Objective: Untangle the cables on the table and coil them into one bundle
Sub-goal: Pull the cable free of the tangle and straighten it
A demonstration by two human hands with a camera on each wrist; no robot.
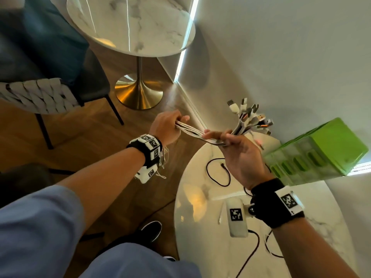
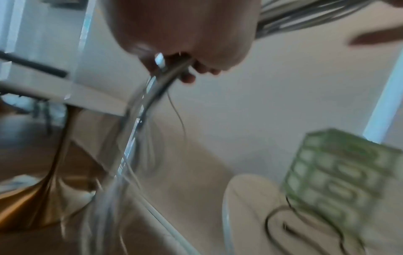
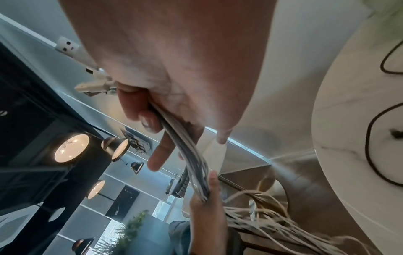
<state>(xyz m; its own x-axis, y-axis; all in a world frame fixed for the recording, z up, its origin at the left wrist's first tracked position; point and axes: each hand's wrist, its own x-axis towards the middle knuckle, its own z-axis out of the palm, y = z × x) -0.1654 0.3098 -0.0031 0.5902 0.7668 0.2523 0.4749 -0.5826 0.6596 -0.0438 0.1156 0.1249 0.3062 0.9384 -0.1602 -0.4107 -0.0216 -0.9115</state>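
A bundle of white cables [image 1: 195, 133] stretches between my two hands, held in the air over the floor beside the near marble table [image 1: 200, 207]. My left hand [image 1: 176, 124] grips the bundle at its left part. My right hand [image 1: 219, 138] grips it just below the USB plugs [image 1: 250, 117], which fan out up and to the right. In the right wrist view my fingers [image 3: 152, 124] curl round the strands, and the loose white cable lengths [image 3: 261, 222] hang below the left hand [image 3: 207, 212]. The left wrist view is blurred; the cables [image 2: 150, 98] trail down from my fingers. A thin black cable [image 1: 218, 173] lies looped on the table.
A green slotted basket [image 1: 317, 149] stands at the table's far right by the wall. A second round marble table [image 1: 130, 25] on a gold pedestal stands farther off. A chair with a woven back [image 1: 40, 95] is at the left on the wooden floor.
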